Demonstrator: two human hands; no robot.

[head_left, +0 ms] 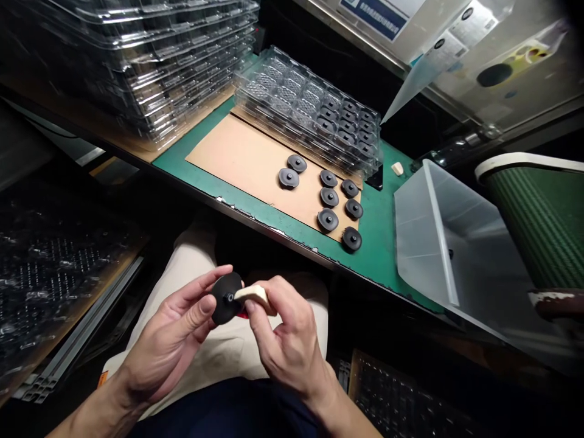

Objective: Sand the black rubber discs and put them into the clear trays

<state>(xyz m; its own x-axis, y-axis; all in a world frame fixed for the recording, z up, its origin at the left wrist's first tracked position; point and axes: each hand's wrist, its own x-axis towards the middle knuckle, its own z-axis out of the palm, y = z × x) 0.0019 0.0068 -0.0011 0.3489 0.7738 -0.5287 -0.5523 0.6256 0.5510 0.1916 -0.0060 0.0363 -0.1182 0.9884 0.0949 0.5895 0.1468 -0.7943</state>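
Note:
My left hand (176,334) pinches a black round disc (223,299) between thumb and fingers, over my lap. My right hand (285,331) grips a small cream-coloured tool (252,294) whose tip touches the disc's centre. Something red shows just below the disc. On the brown cardboard sheet (241,159) on the green bench mat lie several more black discs (328,197), set in two short columns, with two more to their left.
A clear blister tray (305,100) with discs in its right-hand cells stands behind the cardboard. Stacked clear trays (150,61) fill the back left. A translucent bin (438,243) sits at the right beside a green ribbed conveyor belt (542,219). A small cream piece (397,168) lies on the mat.

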